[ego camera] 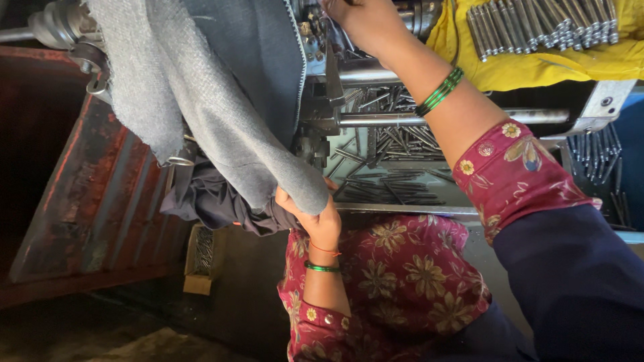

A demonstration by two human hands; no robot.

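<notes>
The left hand (310,216) grips the grey cloth (201,100) aside so the right hand (362,20), closed or not I cannot tell, reaches the machine (322,80).

- A small cardboard box (200,259) stands low and left of centre, on the dark floor beside the red metal side of the machine. It is a narrow, upright oblong of plain brown card. Its open face shows a dark filling that looks like packed metal pieces, too small to tell apart. The lower end is bare tan card.
- It sits just below the hanging dark cloth and left of the person's flowered sleeve, touching neither as far as can be seen.
- No labels, signs or screens show anywhere in the view.
</notes>
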